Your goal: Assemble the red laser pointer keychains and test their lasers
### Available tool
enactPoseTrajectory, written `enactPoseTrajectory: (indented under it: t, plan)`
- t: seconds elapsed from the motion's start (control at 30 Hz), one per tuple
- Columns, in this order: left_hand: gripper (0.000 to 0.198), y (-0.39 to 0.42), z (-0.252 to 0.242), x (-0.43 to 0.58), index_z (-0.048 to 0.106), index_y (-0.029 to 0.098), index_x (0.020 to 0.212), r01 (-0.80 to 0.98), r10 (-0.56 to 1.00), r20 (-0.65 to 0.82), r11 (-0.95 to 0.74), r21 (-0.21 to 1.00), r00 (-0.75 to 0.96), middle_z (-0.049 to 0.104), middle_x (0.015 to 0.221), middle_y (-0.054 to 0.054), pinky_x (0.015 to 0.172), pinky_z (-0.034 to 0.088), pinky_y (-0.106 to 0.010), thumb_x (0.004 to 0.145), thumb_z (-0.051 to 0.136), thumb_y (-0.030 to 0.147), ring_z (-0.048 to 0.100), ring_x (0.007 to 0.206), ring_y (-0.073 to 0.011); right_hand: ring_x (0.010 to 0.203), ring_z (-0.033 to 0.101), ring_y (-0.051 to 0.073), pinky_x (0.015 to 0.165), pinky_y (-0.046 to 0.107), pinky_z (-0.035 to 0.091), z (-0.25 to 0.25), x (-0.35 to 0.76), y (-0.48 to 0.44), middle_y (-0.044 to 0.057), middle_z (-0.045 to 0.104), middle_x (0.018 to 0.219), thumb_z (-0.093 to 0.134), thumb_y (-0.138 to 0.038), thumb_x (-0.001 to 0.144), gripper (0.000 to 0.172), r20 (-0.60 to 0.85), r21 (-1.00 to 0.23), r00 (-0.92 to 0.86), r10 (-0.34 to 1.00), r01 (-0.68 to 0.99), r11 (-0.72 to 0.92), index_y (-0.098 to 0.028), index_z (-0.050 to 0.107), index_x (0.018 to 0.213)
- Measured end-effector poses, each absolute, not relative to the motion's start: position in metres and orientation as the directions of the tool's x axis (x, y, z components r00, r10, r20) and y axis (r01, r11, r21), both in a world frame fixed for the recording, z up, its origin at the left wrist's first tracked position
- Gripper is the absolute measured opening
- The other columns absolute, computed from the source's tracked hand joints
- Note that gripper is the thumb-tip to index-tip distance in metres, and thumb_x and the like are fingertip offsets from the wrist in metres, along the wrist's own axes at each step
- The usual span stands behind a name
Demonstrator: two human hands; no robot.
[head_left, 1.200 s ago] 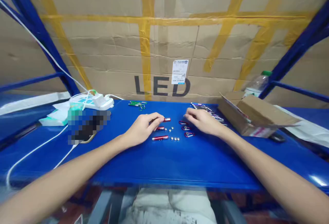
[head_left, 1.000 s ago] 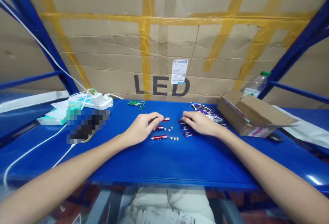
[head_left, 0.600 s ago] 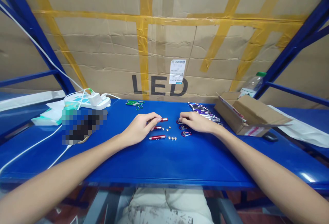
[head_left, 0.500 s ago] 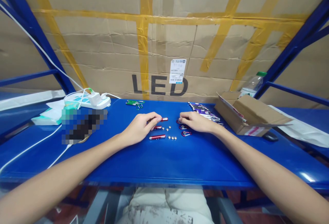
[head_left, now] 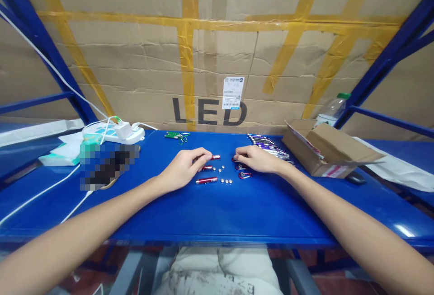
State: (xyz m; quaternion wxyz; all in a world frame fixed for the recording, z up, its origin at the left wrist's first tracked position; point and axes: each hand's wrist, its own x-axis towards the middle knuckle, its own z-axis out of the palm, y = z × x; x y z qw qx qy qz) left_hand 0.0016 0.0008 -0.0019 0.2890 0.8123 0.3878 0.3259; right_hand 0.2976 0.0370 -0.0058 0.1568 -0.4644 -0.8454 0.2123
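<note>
My left hand [head_left: 183, 168] is closed, thumb and fingers pinching the near end of a small red flashlight tube [head_left: 216, 156]. Below it lie a second red tube [head_left: 206, 168], partly behind my fingers, and a third red tube [head_left: 206, 180] in full view. Several button cells [head_left: 227, 181] rest to the right of the tubes. My right hand [head_left: 257, 158] is closed too, its fingertips at a red carabiner clip [head_left: 233, 159] that they largely hide. Two more red carabiner clips, one partly covered and the other whole clip [head_left: 245, 175], lie beneath that hand.
Green flashlights with clips [head_left: 176, 137] lie at the back. Purple and silver flashlights [head_left: 267, 145] lie beside an opened cardboard box [head_left: 334, 150]. A power strip [head_left: 125, 137], cables and a blurred dark object [head_left: 110, 168] occupy the left. A large carton [head_left: 142, 69] stands behind the blue table [head_left: 190, 218].
Both hands keep nearly the same place and grip. The whole view has shifted slightly, with the things on the table appearing a few pixels further left.
</note>
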Motion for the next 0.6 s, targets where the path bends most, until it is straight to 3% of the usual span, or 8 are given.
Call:
enactPoseTrajectory:
  t: [0.3, 0.6]
  plan:
    - [0.045, 0.0030, -0.0032, 0.0012, 0.076, 0.019, 0.108, 0.458, 0.817, 0.306, -0.539, 0.707, 0.489, 0.061, 0.067, 0.002, 0.068, 0.046, -0.026, 0.108, 0.049, 0.055, 0.059, 0.067, -0.0166, 0.066, 0.053, 0.018, 0.063, 0.031, 0.034, -0.0083, 0.3017, 0.0402, 0.000, 0.063, 0.070, 0.053, -0.049, 0.101, 0.041, 0.074, -0.501, -0.504, 0.860, 0.727, 0.470, -0.022, 0.057, 0.071]
    - [0.043, 0.0100, -0.0049, -0.0013, 0.078, 0.020, 0.112, 0.480, 0.807, 0.332, -0.566, 0.671, 0.488, 0.075, 0.086, -0.002, 0.075, 0.049, -0.028, 0.108, 0.050, 0.053, 0.065, 0.075, -0.0183, 0.068, 0.051, 0.019, 0.066, 0.032, 0.034, -0.0034, 0.2952, 0.0325, 0.001, 0.063, 0.074, 0.047, -0.046, 0.104, 0.038, 0.253, -0.447, -0.383, 0.888, 0.768, 0.458, -0.023, 0.051, 0.075]
